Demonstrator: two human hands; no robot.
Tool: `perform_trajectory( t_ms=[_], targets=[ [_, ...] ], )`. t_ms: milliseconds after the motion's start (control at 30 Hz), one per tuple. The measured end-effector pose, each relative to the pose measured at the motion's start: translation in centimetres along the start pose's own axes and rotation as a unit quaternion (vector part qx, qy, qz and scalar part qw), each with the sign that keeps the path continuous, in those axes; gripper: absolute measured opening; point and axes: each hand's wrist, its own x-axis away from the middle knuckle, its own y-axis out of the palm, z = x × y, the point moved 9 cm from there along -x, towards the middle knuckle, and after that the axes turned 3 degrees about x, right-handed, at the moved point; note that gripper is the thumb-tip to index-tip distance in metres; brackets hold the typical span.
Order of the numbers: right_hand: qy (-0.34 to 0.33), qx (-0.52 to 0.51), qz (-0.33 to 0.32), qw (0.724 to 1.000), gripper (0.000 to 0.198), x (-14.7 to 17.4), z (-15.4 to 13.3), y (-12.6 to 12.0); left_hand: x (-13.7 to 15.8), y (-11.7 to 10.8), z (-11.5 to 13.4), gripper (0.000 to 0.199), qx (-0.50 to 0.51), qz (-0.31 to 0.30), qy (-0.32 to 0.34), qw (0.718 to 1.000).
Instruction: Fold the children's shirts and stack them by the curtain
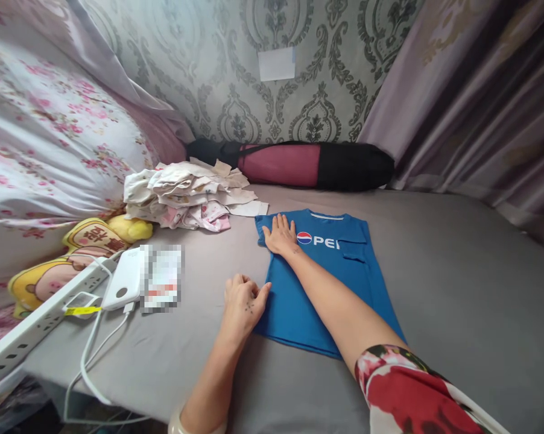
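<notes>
A blue T-shirt [308, 301] lies front up on the grey sheet, its neckline pointing away from me. It bears a round red, white and blue logo and white letters that read "PE", with the rest covered. On the right, the side is folded inward and the sleeve lies across the lettering. My right hand [280, 236] presses flat on the upper left of the shirt by the sleeve, fingers spread. My left hand [245, 304] rests at the shirt's lower left edge, fingers curled under and thumb toward the cloth. Its fingertips are hidden.
Behind on the left is a pile of pale clothes [186, 193]. A black and maroon roll bag [281, 164] lies along the wall. At left are a white power bank [126, 280] with cables, a blurred packet [162, 280], a power strip [41, 316] and plush cushions [57, 271].
</notes>
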Motion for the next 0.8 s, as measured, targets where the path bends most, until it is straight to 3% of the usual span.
perform_trajectory(
  t_ms=[200,367,533,600,800],
  targets=[
    [0.0,-0.011,-0.027,1.0,0.062,-0.5,0.3,-0.7,-0.1,-0.3,-0.3,0.044,0.023,0.015,-0.011,1.0],
    [-0.004,-0.009,0.062,0.998,0.04,-1.1,-0.9,-4.0,-0.2,-0.5,-0.5,0.04,0.041,0.002,-0.031,0.999],
    [0.014,-0.029,-0.022,0.999,0.038,-1.2,-2.8,-2.6,-0.2,-0.6,-0.6,0.038,0.056,-0.007,-0.045,0.997],
    [0.025,-0.031,-0.025,0.999,0.044,-1.1,-3.3,-2.3,-0.2,-0.7,-0.6,0.036,0.06,-0.016,-0.048,0.997],
    [0.027,-0.041,-0.044,0.998,0.036,-1.3,-3.8,-1.7,-0.1,-0.5,0.0,0.027,0.062,-0.067,-0.042,0.995]
  ],
)
